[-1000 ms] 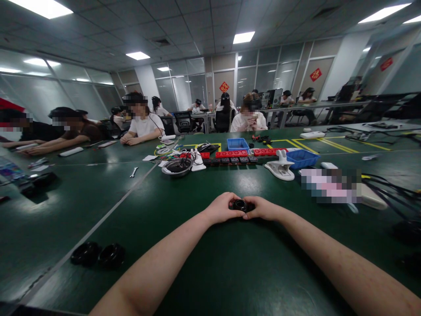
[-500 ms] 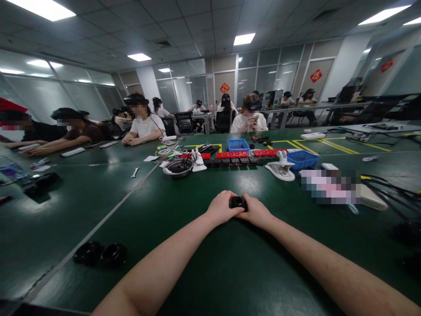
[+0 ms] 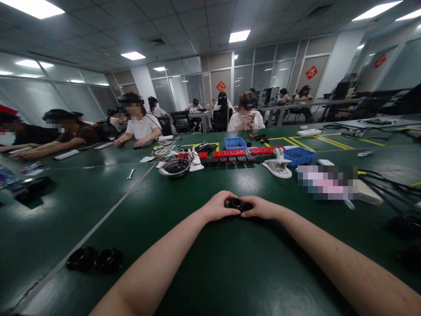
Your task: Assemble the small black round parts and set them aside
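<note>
Green worktop (image 3: 210,272) stretched beneath everything. Blue bin (image 3: 301,159) stood on its far side, right of centre. Metal bowl (image 3: 173,174) with black contents sat left of bin. Left hand (image 3: 219,205) and right hand (image 3: 263,207) nearly met mid-worktop, thumbs and fingers closed in grip. Two black rings (image 3: 107,264) lay side by side at near left. Black ring part (image 3: 235,208), opening visible, was in left hand; right hand held dark piece (image 3: 246,206) just beside it, whether separate, could not tell.
</note>
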`<state>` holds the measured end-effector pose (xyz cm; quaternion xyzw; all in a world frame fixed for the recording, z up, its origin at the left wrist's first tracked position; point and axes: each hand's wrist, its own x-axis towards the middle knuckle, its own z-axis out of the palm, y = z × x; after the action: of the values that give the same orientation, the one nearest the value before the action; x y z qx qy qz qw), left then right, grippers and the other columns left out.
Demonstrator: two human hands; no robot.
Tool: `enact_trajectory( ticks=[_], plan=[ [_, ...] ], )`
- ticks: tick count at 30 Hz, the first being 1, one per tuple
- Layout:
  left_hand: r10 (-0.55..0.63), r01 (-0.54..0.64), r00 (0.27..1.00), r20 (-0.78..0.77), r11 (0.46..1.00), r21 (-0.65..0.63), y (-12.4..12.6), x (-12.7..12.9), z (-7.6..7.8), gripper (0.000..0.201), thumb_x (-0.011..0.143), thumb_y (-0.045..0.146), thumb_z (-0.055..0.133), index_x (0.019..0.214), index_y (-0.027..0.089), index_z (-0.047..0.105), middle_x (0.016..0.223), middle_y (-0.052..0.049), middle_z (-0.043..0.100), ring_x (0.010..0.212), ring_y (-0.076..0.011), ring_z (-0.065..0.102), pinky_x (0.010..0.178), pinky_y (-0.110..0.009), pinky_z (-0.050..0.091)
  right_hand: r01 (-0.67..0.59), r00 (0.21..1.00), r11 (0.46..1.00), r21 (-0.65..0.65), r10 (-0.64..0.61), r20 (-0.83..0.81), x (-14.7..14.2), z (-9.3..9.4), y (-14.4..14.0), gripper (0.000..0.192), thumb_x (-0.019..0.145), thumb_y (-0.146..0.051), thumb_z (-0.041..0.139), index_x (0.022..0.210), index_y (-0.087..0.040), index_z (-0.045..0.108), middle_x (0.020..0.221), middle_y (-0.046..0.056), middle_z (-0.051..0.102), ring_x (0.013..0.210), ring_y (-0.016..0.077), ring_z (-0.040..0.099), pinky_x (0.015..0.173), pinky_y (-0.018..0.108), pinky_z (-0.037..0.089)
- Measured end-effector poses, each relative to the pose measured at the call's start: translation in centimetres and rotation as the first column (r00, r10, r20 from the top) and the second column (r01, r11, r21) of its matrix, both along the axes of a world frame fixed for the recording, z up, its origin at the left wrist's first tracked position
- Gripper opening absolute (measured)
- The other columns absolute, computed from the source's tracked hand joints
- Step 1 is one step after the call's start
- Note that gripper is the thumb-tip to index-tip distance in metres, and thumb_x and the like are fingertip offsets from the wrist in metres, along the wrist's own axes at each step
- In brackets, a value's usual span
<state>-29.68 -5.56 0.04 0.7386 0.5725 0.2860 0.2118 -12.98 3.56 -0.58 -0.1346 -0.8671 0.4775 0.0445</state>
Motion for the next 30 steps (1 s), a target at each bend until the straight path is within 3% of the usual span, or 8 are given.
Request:
enact_trajectory(
  ticks=[5,20,30],
  plan=[
    [0.011,-0.011,1.0,-0.003,1.0,0.007,0.0,0.1,-0.1,0.041,0.06,0.04,0.059,0.094,0.019,0.05,0.084,-0.002,0.05,0.07,-0.0121,0.045,0.059,-0.023,0.036,-0.027,1.0,0.999,0.023,0.027,0.003,0.1,0.0,0.2,0.034,0.067,-0.025,0.054,0.1,-0.015,0.05,0.085,0.001,0.054,0.075,0.0129,0.049,0.067,0.025,0.038],
    [0.029,-0.029,0.999,-0.013,1.0,-0.006,-0.1,0.3,0.1,0.04,0.06,0.038,0.061,0.093,0.018,0.051,0.084,-0.003,0.05,0.071,-0.0132,0.045,0.06,-0.024,0.038,0.048,0.999,0.999,0.001,-0.048,-0.023,0.0,-0.5,0.2,0.031,0.064,-0.025,0.056,0.093,-0.015,0.052,0.075,-0.001,0.051,0.067,0.0112,0.047,0.062,0.023,0.038],
    [0.131,-0.131,0.991,-0.025,0.991,-0.002,-0.5,1.2,0.5,0.04,0.057,0.041,0.061,0.088,0.017,0.052,0.084,-0.003,0.049,0.071,-0.0135,0.046,0.06,-0.024,0.038,0.188,0.982,0.981,0.042,-0.188,-0.005,-0.3,-0.9,-0.1,0.026,0.057,-0.028,0.062,0.073,-0.014,0.047,0.061,-0.005,0.044,0.055,0.008,0.041,0.051,0.02,0.033]
  ],
)
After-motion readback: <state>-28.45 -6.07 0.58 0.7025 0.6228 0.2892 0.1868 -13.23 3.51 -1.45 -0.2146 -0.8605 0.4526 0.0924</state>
